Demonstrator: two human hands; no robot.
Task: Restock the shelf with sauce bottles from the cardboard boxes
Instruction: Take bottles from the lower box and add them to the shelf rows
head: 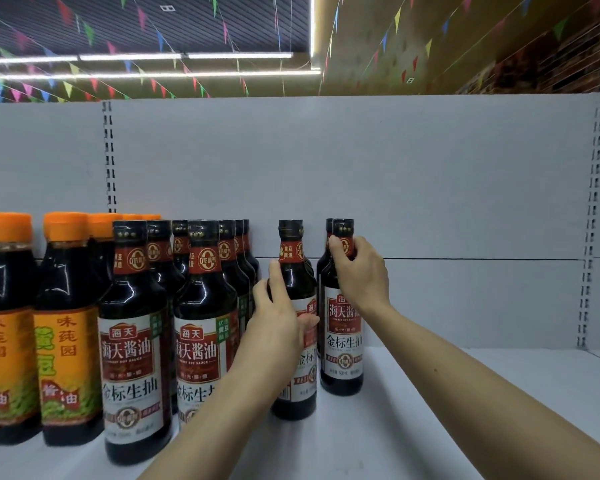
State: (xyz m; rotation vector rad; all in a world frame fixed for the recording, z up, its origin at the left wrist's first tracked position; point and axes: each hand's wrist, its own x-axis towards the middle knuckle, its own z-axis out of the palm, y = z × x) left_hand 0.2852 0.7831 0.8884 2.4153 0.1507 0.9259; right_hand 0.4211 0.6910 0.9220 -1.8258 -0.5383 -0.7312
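Two dark soy sauce bottles with black caps and red-and-white labels stand upright on the white shelf (430, 403). My left hand (278, 317) grips the body of the nearer bottle (293, 258), fingers wrapped round its shoulder and label. My right hand (359, 268) pinches the neck of the further right bottle (343, 348). Another bottle stands directly behind that one, mostly hidden. To the left, several identical bottles (136, 341) stand in rows.
Orange-capped sauce bottles with orange labels (66, 334) fill the far left of the shelf. The white back panel (430, 185) rises behind, with slotted uprights (591, 220) at each side. No cardboard box is in view.
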